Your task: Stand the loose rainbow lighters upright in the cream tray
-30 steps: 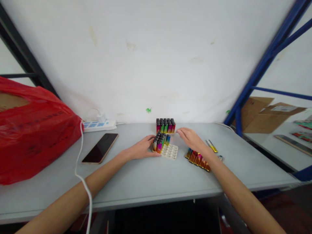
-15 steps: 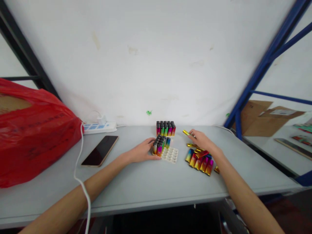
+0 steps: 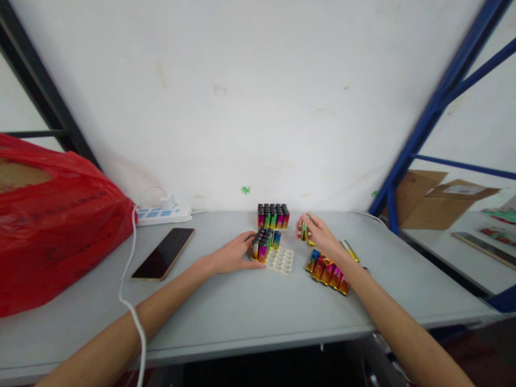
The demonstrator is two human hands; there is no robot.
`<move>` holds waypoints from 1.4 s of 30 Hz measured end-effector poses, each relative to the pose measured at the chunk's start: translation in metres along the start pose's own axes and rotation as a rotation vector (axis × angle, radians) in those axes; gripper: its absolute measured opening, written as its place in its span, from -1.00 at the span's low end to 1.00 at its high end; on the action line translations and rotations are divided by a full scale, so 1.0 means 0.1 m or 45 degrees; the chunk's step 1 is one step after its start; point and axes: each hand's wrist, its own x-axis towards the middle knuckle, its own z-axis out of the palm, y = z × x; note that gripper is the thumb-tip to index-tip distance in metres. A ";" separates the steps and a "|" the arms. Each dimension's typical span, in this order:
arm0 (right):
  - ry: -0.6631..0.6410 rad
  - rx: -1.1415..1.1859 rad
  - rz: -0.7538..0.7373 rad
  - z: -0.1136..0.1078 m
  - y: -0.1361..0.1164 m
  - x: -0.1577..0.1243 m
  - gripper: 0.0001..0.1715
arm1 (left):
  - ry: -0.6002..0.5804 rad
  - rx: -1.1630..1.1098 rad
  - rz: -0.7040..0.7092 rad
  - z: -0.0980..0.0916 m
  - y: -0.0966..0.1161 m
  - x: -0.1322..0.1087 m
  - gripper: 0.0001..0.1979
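Observation:
A white tray [image 3: 284, 261] with rows of small round holes lies mid-table. Its left part holds a cluster of shiny rainbow-coloured lighters [image 3: 262, 246] standing upright with black tops; one blue-gold lighter [image 3: 276, 239] stands at the back. My left hand [image 3: 234, 255] curls round the tray's left end, thumb along the front, fingers at the lighters' side. To the right of the tray, my right hand [image 3: 319, 232] pinches a gold-green lighter [image 3: 304, 231], held roughly upright above the table. Below that hand lies a pile of loose lighters [image 3: 328, 274], partly hidden by my forearm.
A packed block of upright lighters [image 3: 273, 217] stands near the wall. To the left are a phone [image 3: 164, 253], a power strip [image 3: 163, 214], a white cable [image 3: 128, 301] and a red plastic bag [image 3: 60, 231]. A cardboard box [image 3: 435, 201] sits beyond the blue frame [image 3: 419, 123].
My right hand has moved slightly left, and the lighter in it has turned from lying nearly flat to roughly upright. My left hand stays at the tray.

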 end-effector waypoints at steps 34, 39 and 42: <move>-0.259 -1.132 -0.431 0.32 0.03 -0.15 -0.26 | 0.083 0.062 0.052 0.05 0.03 0.01 -0.24; -0.233 -1.089 -0.375 0.35 0.10 -0.13 -0.38 | 0.088 0.049 0.060 0.06 0.02 0.01 -0.24; -0.284 -1.208 -0.350 0.39 0.10 -0.14 -0.50 | 0.096 0.047 0.060 0.06 0.02 0.01 -0.25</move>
